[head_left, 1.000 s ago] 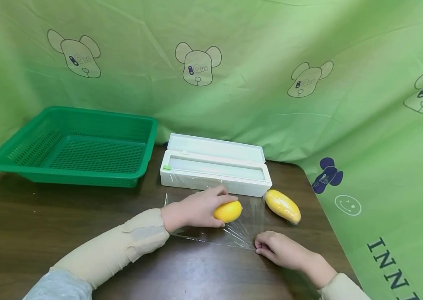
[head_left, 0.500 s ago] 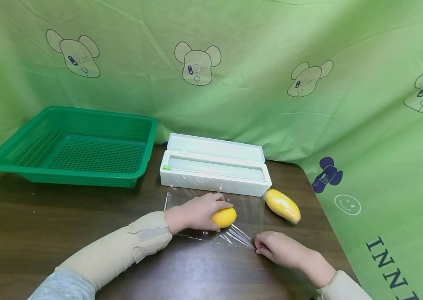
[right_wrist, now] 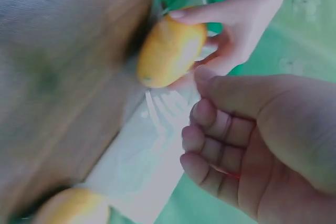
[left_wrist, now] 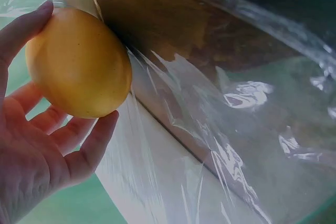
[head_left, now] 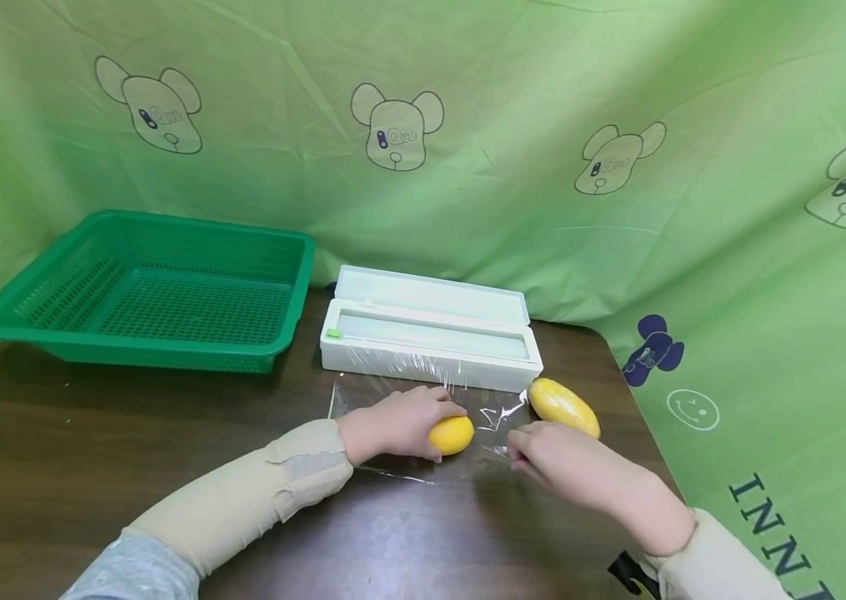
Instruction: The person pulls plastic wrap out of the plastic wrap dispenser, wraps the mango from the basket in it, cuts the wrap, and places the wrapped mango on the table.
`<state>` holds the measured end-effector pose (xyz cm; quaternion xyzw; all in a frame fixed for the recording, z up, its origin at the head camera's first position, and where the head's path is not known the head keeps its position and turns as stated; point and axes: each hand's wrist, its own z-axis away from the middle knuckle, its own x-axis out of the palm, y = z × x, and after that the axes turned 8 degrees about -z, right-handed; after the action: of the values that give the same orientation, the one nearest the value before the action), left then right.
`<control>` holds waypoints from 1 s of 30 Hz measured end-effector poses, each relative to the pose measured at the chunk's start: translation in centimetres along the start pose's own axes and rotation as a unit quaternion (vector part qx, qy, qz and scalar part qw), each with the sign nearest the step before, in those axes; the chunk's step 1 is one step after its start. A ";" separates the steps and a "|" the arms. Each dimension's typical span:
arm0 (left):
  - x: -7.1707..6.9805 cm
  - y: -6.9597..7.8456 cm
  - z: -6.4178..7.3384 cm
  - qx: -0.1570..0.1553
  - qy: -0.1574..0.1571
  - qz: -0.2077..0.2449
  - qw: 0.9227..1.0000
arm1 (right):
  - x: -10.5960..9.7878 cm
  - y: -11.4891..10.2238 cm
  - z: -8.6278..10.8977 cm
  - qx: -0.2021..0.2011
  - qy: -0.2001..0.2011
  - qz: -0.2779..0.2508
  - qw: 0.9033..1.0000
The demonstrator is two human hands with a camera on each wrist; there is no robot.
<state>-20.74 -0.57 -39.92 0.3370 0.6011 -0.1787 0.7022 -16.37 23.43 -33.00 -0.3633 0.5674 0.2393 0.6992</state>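
In the head view my left hand grips a smooth yellow oval fruit over a sheet of cling film on the table. The left wrist view shows the thumb and fingertips round the fruit. The film runs out of a white cling film box with its lid raised. Right of the fruit, my right hand pinches the film's near right corner, thumb against curled fingers; its grip is blurred in the right wrist view. A longer yellow fruit, wrapped in film, lies just beyond this hand, partly hidden.
A green plastic basket stands at the back left of the brown wooden table. Behind and to the right hangs a green printed curtain. A black item shows beside the right sleeve.
The left hand has drawn the fruit slightly toward the person. My right hand has moved up and away from the person, and the film's corner has come along, folding over toward the fruit.
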 end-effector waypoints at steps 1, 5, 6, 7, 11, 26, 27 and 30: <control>0.0 0.1 -0.1 -0.001 -0.001 -0.003 1.000 | -0.2 -0.2 -0.3 -0.006 0.005 0.021 1.000; 0.0 0.3 -0.3 -0.002 -0.003 -0.009 1.000 | -0.9 -1.0 -1.6 -0.029 0.033 0.138 0.989; 0.0 0.3 -0.4 -0.004 -0.003 -0.009 1.000 | -1.0 -1.2 -1.9 -0.031 0.043 0.163 0.985; 0.0 0.3 -0.4 -0.006 -0.003 -0.008 1.000 | -1.1 -1.3 -2.3 -0.031 0.052 0.182 0.982; 0.2 0.1 -0.6 -0.018 0.005 0.011 1.000 | -0.9 -1.6 -3.6 -0.010 0.080 0.148 0.986; -0.1 -1.0 0.2 0.006 0.035 0.090 0.995 | 4.4 1.6 -5.7 0.033 0.119 -0.132 0.984; -0.4 -1.3 0.6 0.014 0.043 0.091 0.995 | 4.7 1.6 -5.7 0.030 0.115 -0.132 0.984; -1.5 -2.4 2.5 0.023 0.055 0.077 0.995 | 5.0 1.6 -5.8 0.026 0.109 -0.126 0.986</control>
<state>-20.85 -4.25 -38.94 0.4075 0.6067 -0.1190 0.6720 -19.92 19.47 -38.76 -0.4377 0.5960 0.0930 0.6667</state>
